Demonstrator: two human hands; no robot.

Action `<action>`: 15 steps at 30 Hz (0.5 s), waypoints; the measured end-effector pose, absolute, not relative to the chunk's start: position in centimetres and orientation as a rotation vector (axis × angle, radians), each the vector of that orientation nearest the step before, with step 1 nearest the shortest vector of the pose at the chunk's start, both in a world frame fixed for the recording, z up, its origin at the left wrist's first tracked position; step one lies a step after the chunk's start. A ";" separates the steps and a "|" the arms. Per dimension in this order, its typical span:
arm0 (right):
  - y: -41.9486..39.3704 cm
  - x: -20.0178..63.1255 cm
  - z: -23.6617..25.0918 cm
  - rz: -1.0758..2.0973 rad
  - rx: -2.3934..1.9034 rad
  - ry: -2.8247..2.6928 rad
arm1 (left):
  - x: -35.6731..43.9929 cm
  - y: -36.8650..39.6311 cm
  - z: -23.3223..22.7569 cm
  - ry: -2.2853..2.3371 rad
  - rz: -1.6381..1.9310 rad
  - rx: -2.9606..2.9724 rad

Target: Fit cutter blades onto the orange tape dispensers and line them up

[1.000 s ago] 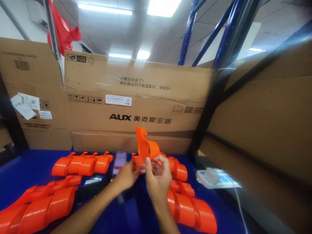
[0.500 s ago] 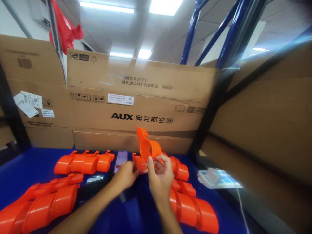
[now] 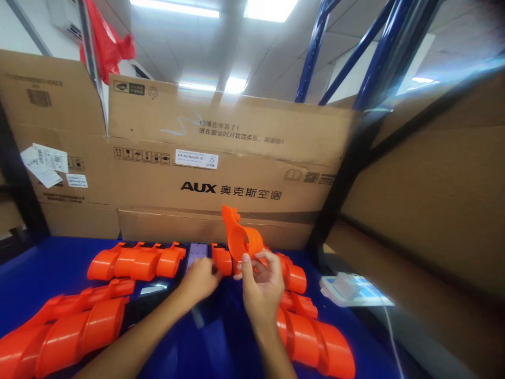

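Observation:
My right hand holds up a curved orange plastic piece above the blue table. My left hand has its fingertips on a row of orange pieces lying just under the raised one; whether it grips them is not clear. A phone lies flat right behind my left hand. More joined orange pieces lie to the left.
Long orange assemblies lie at the near left and near right. Large cardboard boxes wall the back and the right side. A white device with a cable sits at the table's right edge.
My left hand has let go of the raised piece and dropped to the row on the table. The right hand keeps the piece up, shifted slightly right.

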State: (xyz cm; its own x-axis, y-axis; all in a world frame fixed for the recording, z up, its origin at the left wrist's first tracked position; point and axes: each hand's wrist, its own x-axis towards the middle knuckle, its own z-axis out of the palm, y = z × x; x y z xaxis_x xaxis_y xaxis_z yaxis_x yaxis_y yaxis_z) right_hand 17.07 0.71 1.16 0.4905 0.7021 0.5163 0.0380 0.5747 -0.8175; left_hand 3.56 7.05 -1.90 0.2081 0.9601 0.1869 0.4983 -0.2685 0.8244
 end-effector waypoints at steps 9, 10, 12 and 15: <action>0.4 16.4 1.1 0.448 -0.930 -1.119 | 0.9 7.2 0.0 1.213 1.215 1.713; 0.4 16.2 0.9 0.455 -0.940 -1.165 | 1.0 7.0 0.2 1.140 1.229 1.650; 0.4 15.8 0.4 0.477 -0.970 -1.277 | 1.4 6.7 0.5 0.943 1.245 1.460; 0.1 15.2 -0.1 0.500 -1.022 -1.437 | 1.7 6.5 0.9 0.730 1.237 1.176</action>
State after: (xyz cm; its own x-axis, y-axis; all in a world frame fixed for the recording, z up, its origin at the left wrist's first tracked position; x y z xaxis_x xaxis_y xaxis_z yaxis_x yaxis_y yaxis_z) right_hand 15.15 0.09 -0.14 0.1322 0.8140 0.5656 0.2869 0.5147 -0.8079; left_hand 1.74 6.45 0.95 0.2328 0.9587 0.1635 -0.3200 -0.0833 0.9438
